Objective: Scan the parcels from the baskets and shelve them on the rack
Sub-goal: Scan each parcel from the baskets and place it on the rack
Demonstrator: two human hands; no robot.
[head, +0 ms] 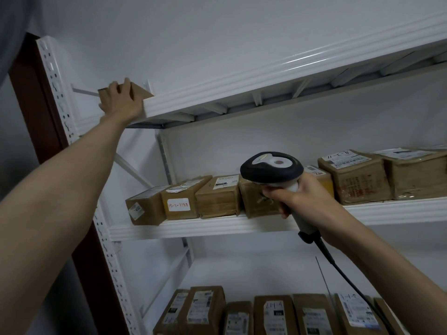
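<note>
Two hands are raised toward a white metal rack (242, 228). A small brown cardboard parcel (140, 92) is gripped by the left hand (121, 100), fingers curled over its top, at the left end of the top shelf (266, 76); the parcel rests on or just above the shelf's front edge (which of the two cannot be told from below). A handheld barcode scanner (273, 170) is held by the right hand (300, 201), which is wrapped round the pale handle, the dark head tilted upward and a black cable (338, 269) trailing down from its base. On the middle shelf (193, 228) a row of taped cardboard boxes (217, 197) with labels is lined up side by side, one bearing a white label with red handwriting (178, 205). Further labelled boxes (273, 315) are stood on the shelf below.
</note>
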